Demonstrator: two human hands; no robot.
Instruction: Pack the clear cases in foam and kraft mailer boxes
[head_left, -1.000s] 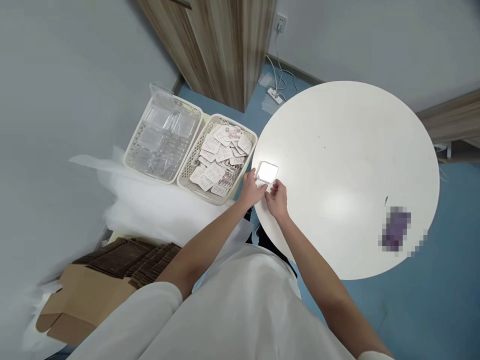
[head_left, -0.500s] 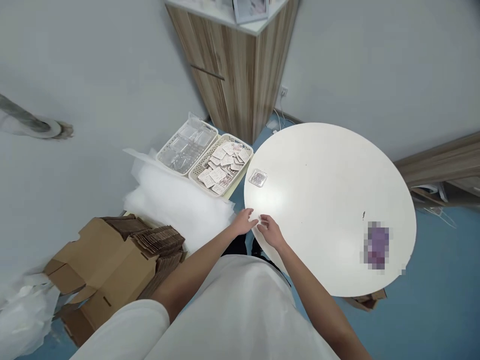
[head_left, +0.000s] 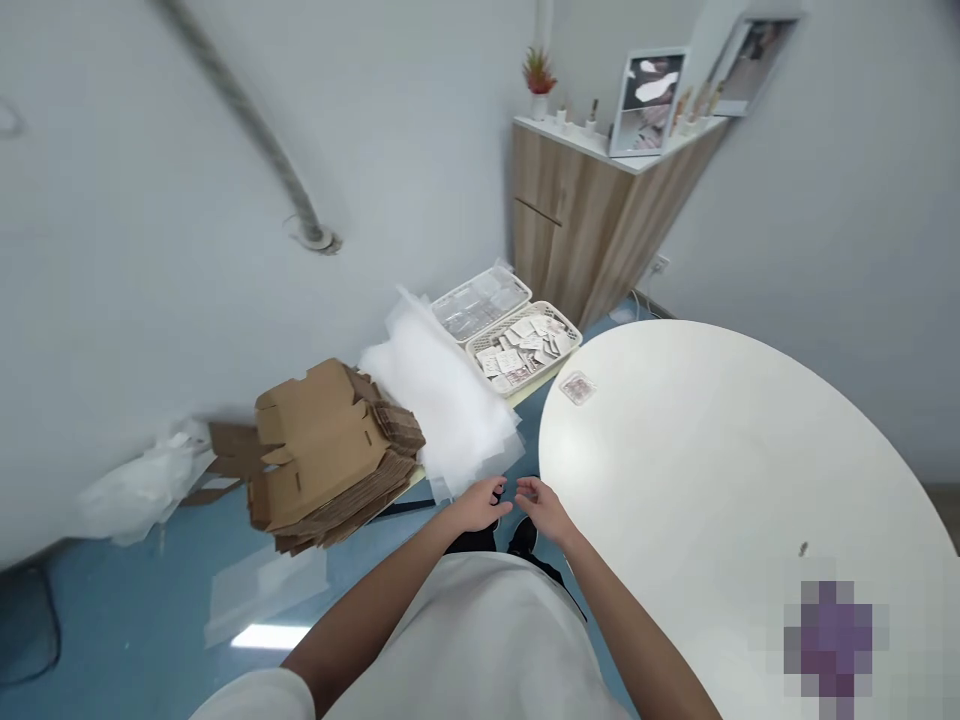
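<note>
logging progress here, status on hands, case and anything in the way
Left hand, right hand empty. Case on table, near its edge. Sheets near left hand, nothing seen between.

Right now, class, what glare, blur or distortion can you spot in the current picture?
Head view: a bright white streak of glare on the blue floor; head view: the wall pipe looks smeared, and details of the small clear case are soft; head view: the wooden cabinet leans, perhaps from wide-angle distortion.
</note>
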